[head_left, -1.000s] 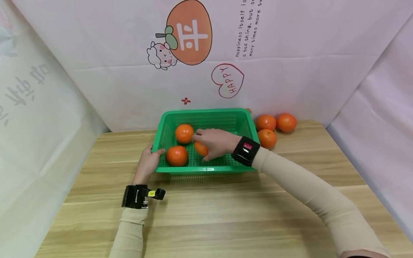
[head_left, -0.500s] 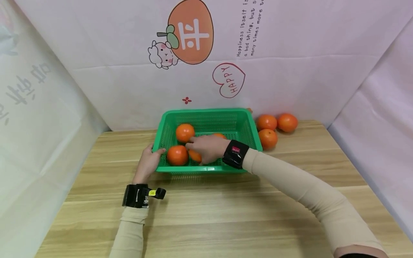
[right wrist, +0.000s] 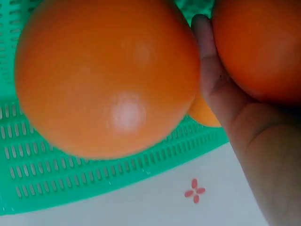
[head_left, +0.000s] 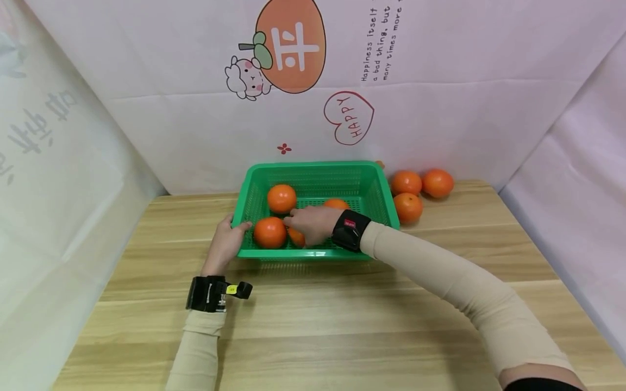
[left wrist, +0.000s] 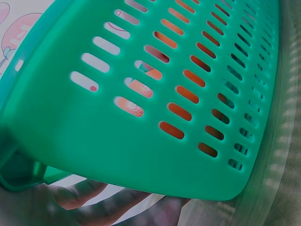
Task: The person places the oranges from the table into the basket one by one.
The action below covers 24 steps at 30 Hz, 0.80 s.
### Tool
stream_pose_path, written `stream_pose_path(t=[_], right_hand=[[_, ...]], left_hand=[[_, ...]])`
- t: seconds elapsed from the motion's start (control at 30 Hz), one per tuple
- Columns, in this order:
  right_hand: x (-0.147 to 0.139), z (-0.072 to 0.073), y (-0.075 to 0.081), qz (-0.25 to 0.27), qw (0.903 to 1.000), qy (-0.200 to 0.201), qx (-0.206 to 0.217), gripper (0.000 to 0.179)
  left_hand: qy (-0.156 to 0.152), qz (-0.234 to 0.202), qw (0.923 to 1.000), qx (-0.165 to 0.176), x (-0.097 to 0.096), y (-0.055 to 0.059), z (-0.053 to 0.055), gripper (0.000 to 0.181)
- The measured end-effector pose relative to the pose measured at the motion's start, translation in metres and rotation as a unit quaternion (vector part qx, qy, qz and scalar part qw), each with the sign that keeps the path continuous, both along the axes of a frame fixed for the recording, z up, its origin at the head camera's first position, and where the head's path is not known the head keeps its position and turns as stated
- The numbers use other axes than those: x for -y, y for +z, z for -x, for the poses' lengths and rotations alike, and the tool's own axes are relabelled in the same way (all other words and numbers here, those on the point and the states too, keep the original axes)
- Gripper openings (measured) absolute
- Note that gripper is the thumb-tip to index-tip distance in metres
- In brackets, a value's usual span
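Note:
A green plastic basket (head_left: 313, 253) with slotted walls sits at the back of the table. My left hand (head_left: 223, 244) grips its left end, thumb over the rim; in the left wrist view its fingers (left wrist: 108, 207) show below the basket wall. My right hand (head_left: 315, 224) reaches inside and holds an orange (head_left: 295, 237) at the front, partly covered by the hand. Close to its left lies another orange (head_left: 270, 233), with one more orange (head_left: 281, 199) behind. Another orange (head_left: 336, 203) shows behind the right hand and looms large in the right wrist view.
Outside the basket's right end, three oranges (head_left: 408, 208) stand in a cluster on the wooden table (head_left: 313, 326). A white printed cloth (head_left: 195, 130) hangs right behind the basket, and more white cloth flanks both sides.
My right hand has moved left and nearer with its orange, bringing it beside the front-left one. The orange behind the wrist has come into sight. My left hand keeps its grip on the basket.

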State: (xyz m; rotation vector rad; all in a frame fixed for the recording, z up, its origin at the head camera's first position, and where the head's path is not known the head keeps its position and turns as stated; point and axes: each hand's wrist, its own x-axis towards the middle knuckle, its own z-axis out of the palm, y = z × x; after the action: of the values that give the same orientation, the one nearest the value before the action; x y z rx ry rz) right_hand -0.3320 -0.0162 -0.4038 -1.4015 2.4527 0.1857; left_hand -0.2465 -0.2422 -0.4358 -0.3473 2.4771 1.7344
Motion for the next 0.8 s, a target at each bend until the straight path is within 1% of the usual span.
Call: stream_pose_path(t=[0.13,0.33,0.47,0.6,0.7,0.8], right_hand=[[0.0012,0.0024,-0.0041,-0.012,0.9996,-0.020,0.018,0.060],[0.0021,0.0044,-0.0088,-0.018,0.9989,-0.034,0.027,0.069],[0.0012,0.0033,-0.0089,-0.015,0.9988,-0.034,0.032,0.071],[0.0003,0.0016,-0.0083,-0.012,0.9992,-0.025,0.028,0.067],[0.0004,0.0009,-0.0078,-0.011,0.9994,-0.024,0.023,0.068],[0.0011,0.0008,-0.0073,-0.011,0.9993,-0.028,0.022,0.071]], left_hand=[[0.002,-0.001,1.0000,0.002,-0.0016,0.0018,-0.0001,0.056],[-0.001,0.000,1.0000,-0.001,-0.0013,0.0018,0.0000,0.055],[-0.001,0.000,1.0000,0.001,-0.0014,-0.0004,-0.0003,0.056],[0.001,0.000,1.0000,0.002,-0.0011,-0.0022,-0.0010,0.055],[0.000,0.000,1.0000,-0.001,-0.0006,-0.0017,-0.0014,0.054],[-0.003,-0.003,1.0000,-0.006,-0.0001,-0.0002,-0.0017,0.055]])
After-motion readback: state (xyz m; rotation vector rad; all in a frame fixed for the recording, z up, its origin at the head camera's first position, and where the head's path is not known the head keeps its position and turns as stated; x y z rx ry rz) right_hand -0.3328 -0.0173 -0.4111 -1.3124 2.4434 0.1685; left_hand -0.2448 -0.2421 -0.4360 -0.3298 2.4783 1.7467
